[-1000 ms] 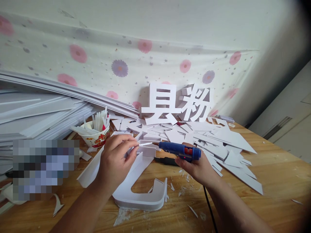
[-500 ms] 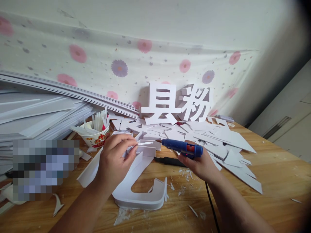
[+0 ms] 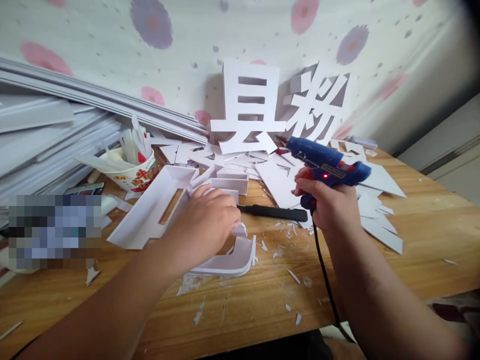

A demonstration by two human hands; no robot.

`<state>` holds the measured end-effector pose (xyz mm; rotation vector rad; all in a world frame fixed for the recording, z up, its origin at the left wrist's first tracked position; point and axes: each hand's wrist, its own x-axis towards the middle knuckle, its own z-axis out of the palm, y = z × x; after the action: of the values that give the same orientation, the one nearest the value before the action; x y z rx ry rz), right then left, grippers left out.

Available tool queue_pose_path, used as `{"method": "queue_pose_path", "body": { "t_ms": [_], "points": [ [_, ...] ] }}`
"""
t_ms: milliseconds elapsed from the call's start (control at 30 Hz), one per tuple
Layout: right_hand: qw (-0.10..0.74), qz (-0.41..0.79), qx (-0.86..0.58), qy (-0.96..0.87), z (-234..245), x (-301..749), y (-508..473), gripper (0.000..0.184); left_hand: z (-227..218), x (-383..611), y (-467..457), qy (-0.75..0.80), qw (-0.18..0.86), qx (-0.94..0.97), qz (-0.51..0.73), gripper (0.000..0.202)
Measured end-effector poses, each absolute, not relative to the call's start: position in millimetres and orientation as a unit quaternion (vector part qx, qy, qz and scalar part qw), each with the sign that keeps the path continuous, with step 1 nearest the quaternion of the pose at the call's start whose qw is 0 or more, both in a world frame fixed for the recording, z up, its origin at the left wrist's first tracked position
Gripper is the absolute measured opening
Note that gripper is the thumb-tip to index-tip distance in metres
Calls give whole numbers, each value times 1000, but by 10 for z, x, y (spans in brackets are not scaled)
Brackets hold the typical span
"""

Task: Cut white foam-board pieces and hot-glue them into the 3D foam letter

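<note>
My left hand [image 3: 212,225] is lowered, fingers curled, over a white foam-board character [image 3: 131,231] with raised side walls, lying on the table. A small white piece [image 3: 240,229] shows beside its fingertips; the hand hides whatever lies between them. My right hand [image 3: 330,200] is wrapped around the handle of a blue hot glue gun [image 3: 318,157], raised above the table. Its nozzle points up and to the left, its red light glows, and a black cord hangs down. A black-handled craft knife [image 3: 275,212] lies between my hands, its front end hidden.
Two finished white characters [image 3: 250,107] [image 3: 318,105] stand against the flowered wall covering. White offcuts [image 3: 275,182] are strewn before them. A paper tub [image 3: 137,175] of glue sticks and strips stands left, near stacked white boards [image 3: 45,150]. Scraps dot the wooden table [image 3: 262,305].
My left hand has moved down onto the character; the thin white strip it pinched is no longer plainly visible. My right hand has drawn the glue gun right and upward. The view has tilted down.
</note>
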<state>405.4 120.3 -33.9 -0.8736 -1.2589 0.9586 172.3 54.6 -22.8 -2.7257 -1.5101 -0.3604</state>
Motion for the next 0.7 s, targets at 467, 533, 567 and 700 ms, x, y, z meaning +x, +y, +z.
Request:
{"method": "queue_pose_path", "body": {
  "t_ms": [467, 533, 567, 700],
  "points": [
    [634, 389, -389, -543, -332, 4010, 1186, 10, -347, 1841, 569, -437, -34, -892, -115, 22],
    [631, 388, -388, -548, -335, 4012, 1186, 10, -355, 1850, 570, -439, -44, -890, -117, 22],
    [629, 388, -387, -551, -337, 4014, 1185, 10, -358, 1853, 571, -439, -48, -890, -118, 22],
    [626, 391, -383, -556, -347, 4026, 1182, 11, -372, 1854, 578, -440, -61, -887, -128, 23]
  ]
}}
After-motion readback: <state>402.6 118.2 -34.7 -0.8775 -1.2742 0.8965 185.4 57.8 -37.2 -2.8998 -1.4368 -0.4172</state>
